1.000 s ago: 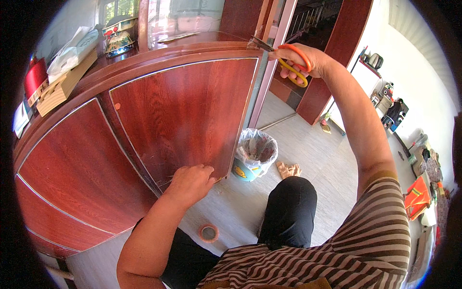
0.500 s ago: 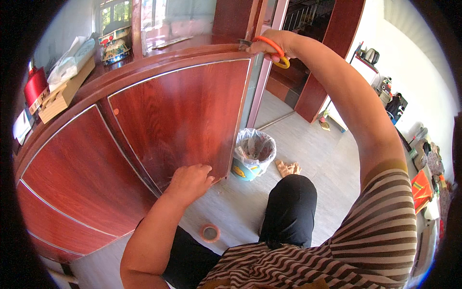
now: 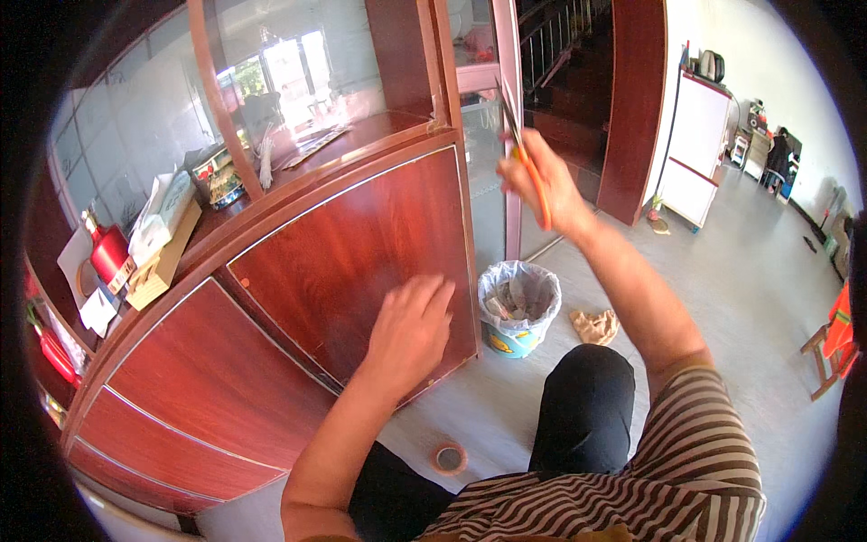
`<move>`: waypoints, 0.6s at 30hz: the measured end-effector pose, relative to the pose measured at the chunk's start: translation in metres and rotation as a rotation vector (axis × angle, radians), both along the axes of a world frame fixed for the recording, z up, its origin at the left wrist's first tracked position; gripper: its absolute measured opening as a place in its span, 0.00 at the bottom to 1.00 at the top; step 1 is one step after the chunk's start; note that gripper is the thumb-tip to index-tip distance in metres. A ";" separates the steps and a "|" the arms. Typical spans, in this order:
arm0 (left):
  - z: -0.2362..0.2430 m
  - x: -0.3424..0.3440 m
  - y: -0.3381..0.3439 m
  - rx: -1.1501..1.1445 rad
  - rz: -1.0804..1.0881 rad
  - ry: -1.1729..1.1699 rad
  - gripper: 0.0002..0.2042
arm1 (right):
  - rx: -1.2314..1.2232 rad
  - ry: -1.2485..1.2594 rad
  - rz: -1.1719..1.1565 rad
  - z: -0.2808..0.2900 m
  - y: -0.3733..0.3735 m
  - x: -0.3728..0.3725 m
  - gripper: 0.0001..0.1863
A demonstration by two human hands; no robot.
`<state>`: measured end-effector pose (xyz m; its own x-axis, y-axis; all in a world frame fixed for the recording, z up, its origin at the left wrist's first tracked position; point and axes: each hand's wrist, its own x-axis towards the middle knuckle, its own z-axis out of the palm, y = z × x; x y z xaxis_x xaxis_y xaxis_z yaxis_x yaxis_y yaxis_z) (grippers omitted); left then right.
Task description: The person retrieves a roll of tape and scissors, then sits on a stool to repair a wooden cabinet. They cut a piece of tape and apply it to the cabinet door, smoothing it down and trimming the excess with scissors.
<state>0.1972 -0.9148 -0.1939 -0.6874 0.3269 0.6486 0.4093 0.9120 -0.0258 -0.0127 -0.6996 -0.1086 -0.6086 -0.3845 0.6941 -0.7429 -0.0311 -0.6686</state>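
1. The right hand (image 3: 562,191) was closed round orange-handled scissors (image 3: 536,176), blades upward, just beyond the right edge of the cabinet (image 3: 352,235).
2. The left hand (image 3: 411,334), well apart, blurred before the cabinet's lower right corner; I couldn't tell its grip.
3. Handling the scissors seemed the step in hand; the next move called for guarded blades.
4. At the cabinet's left end, a red bottle (image 3: 109,253) bore an unreadably small label (image 3: 121,276).

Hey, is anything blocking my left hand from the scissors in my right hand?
Nothing visible stands between the left hand and the scissors; the gap looks open, with the red-brown cabinet seemingly behind it. Only the right hand, gripping the scissors, partly covers them.
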 end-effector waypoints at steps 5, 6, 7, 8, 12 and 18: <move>0.102 -0.070 0.022 -0.196 0.191 0.229 0.24 | -0.156 -0.280 -0.111 -0.116 0.011 0.002 0.24; 0.114 -0.087 0.015 -0.218 0.216 0.245 0.23 | -0.188 -0.329 -0.104 -0.134 0.010 0.003 0.23; 0.122 -0.101 0.006 -0.244 0.269 0.225 0.23 | -0.087 -0.373 -0.075 -0.145 0.009 0.010 0.23; 0.129 -0.115 -0.004 -0.267 0.319 0.208 0.22 | 0.017 -0.413 -0.047 -0.153 0.009 0.016 0.22; 0.142 -0.147 -0.009 -0.309 0.277 0.141 0.23 | 0.171 -0.345 -0.025 -0.194 0.011 -0.005 0.21; 0.139 -0.156 -0.010 -0.326 0.282 0.165 0.22 | 0.326 -0.250 -0.061 -0.178 0.013 0.015 0.22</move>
<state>0.0417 -0.9253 -0.0548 -0.6748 0.3467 0.6515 0.1122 0.9207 -0.3737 0.0019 -0.6869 -0.2864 -0.7712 -0.5179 0.3701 -0.5506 0.2509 -0.7962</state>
